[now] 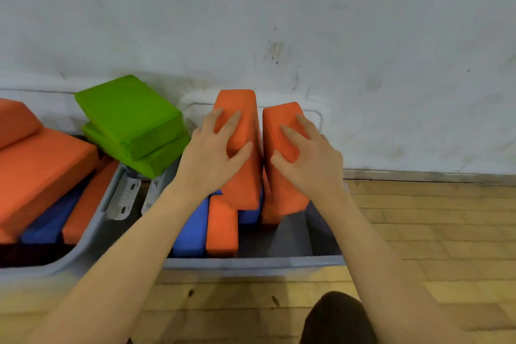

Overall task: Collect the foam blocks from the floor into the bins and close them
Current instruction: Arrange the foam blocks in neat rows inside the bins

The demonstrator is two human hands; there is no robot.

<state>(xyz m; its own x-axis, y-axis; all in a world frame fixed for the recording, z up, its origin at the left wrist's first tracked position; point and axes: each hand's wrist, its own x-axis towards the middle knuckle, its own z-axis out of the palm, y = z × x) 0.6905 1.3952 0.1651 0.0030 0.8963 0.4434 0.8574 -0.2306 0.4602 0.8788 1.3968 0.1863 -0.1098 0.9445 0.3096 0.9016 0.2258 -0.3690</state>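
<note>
While both hands work at centre frame, two orange foam blocks stand side by side, tilted, over the right-hand grey bin [251, 262]. Left hand [215, 152]: fingers spread and curled over the top of the left orange block [245, 176], thumb round its near face, gripping it. Right hand [307, 156]: fingers splayed and bent over the right orange block [282, 193], thumb on its inner face, likewise gripping. Blocks nearly touching, lower ends down inside the bin. Under them: a blue block [192, 234] and another orange block [222, 229], lying flat-ish in the bin.

Left of centre, two green blocks [131, 117] stacked, tilted, resting across the gap between bins. Far left, second bin [89, 240], heaped with orange and blue blocks. No lid visible on either bin. Behind: scuffed white wall [279, 8]. Lower right: wood floor [432, 232].
</note>
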